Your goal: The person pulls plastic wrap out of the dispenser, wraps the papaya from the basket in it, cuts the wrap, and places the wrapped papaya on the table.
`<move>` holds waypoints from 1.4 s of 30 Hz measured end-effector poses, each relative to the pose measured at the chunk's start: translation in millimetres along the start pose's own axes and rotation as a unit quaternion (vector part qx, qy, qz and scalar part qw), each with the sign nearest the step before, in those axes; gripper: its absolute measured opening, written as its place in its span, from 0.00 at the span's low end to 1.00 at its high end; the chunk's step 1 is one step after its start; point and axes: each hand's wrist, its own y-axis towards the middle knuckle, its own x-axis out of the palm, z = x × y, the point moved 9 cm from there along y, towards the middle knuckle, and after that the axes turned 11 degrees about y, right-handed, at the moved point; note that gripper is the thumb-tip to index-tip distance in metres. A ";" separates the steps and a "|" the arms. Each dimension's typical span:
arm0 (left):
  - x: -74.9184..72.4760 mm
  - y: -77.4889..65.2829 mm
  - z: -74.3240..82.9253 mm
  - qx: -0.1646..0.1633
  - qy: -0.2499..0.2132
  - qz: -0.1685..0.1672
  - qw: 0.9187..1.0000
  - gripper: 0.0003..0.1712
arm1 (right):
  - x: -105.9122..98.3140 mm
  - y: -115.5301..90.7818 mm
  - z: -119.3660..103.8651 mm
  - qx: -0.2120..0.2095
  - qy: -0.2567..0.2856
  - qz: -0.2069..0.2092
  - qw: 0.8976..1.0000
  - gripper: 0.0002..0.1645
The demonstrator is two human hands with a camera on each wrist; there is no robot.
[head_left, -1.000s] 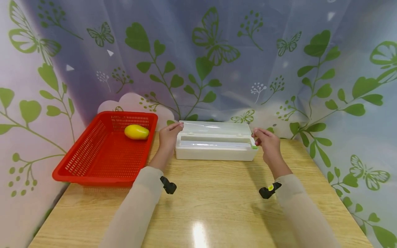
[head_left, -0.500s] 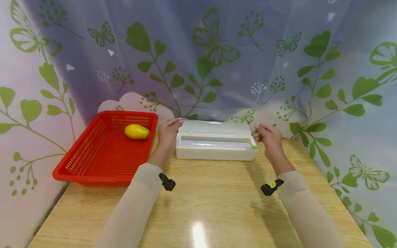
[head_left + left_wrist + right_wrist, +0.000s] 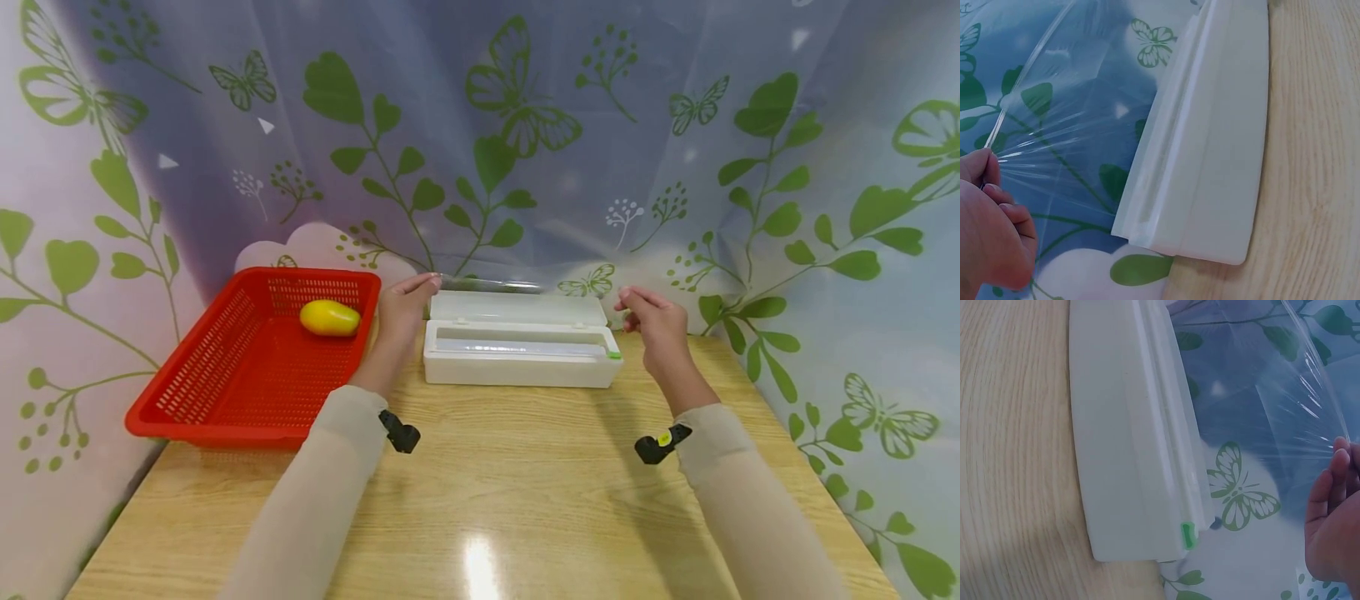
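Observation:
A long white cling film dispenser (image 3: 517, 371) stands on the table with its lid (image 3: 517, 308) raised at the back. Clear cling film (image 3: 1072, 131) stretches up from it, its gathered upper edge running between both hands. My left hand (image 3: 402, 317) pinches one corner of the film between thumb and fingers, above the dispenser's left end. At the other end, my right hand (image 3: 658, 332) pinches the opposite corner. Fine creases fan out from each pinch in the wrist views. A small green piece (image 3: 1189, 535) sits at the dispenser's right end.
To the left, a red plastic basket (image 3: 247, 432) holds a yellow mango-like fruit (image 3: 330, 318). A patterned curtain (image 3: 555, 167) hangs close behind the dispenser. The wooden table (image 3: 517, 467) extends in front of it.
Both hands have risen and spread slightly apart, drawing the film's edge from in front of the lid to above it. The dispenser, basket and fruit have stayed in place.

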 end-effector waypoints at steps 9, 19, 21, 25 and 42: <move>0.2 1.3 12.1 0.014 0.012 -0.015 1.000 0.18 | 1.3 1.3 -11.6 -0.013 -0.002 -0.004 1.000 0.15; -5.2 3.7 26.3 0.020 0.007 -0.014 1.000 0.19 | 10.2 -1.1 -27.9 -0.039 0.009 -0.025 0.999 0.18; -6.5 3.9 28.9 0.021 0.008 -0.009 1.000 0.19 | 11.9 -1.6 -30.9 -0.042 0.014 -0.030 0.999 0.17; -6.2 3.5 36.0 0.031 -0.004 -0.007 0.999 0.19 | 13.2 -1.3 -36.4 -0.045 0.019 -0.033 0.998 0.15; -7.1 5.5 58.7 0.048 -0.006 -0.010 0.999 0.16 | 19.0 -3.0 -57.2 -0.070 0.011 -0.034 0.997 0.08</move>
